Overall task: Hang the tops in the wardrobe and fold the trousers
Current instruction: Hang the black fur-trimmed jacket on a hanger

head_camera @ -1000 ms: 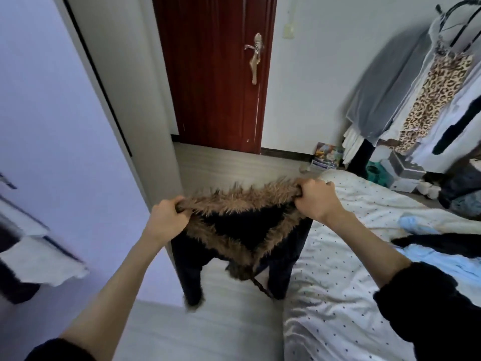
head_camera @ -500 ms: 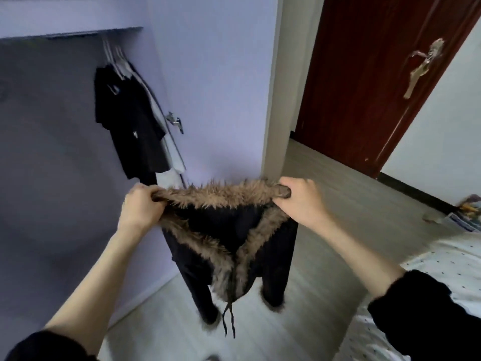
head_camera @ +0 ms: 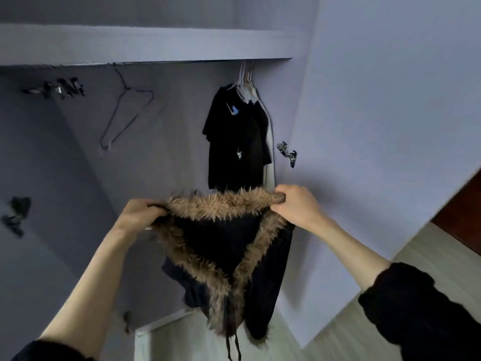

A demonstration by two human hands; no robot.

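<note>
A black top with brown fur trim (head_camera: 223,246) hangs in front of me, spread between both hands. My left hand (head_camera: 140,214) grips the fur collar at its left end and my right hand (head_camera: 294,204) grips the right end. The open wardrobe (head_camera: 156,45) is straight ahead. Under its shelf an empty wire hanger (head_camera: 125,113) hangs at the left, and black tops (head_camera: 236,136) hang on white hangers at the right.
The wardrobe's open door (head_camera: 390,113) stands at the right with a metal hinge (head_camera: 287,152) on it. Dark clips (head_camera: 59,88) hang at the far left. Pale wood floor (head_camera: 338,321) lies below right, and a dark red door (head_camera: 466,217) shows at the right edge.
My view has swung left from the bed and the red door to the open wardrobe. Both hands have kept their grip on the fur collar and carried the top up before the wardrobe.
</note>
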